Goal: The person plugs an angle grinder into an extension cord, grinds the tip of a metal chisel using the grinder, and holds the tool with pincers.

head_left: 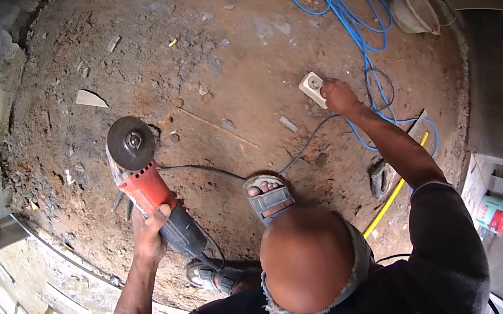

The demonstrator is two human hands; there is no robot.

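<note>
My left hand (152, 228) is wrapped round the body of a red and black angle grinder (150, 189). Its dark cutting disc (131, 143) faces up, and its guard shows at the left side. From the grinder a black cord (217, 170) runs over the ground, past my sandalled foot, towards my right wrist. My right hand (340, 95) is closed at the lower right end of a white socket block (313, 86) on the ground. One round socket shows; my fingers cover the other end and hide what they grip.
A tangled blue cable (339, 5) lies at the upper right beside a dirty bucket (414, 9). Near my right arm are a yellow strip (385, 208) and a metal piece (417, 124). Tile shards (90, 99) and rubble lie on the dirt. My sandalled foot (270, 197) is in front.
</note>
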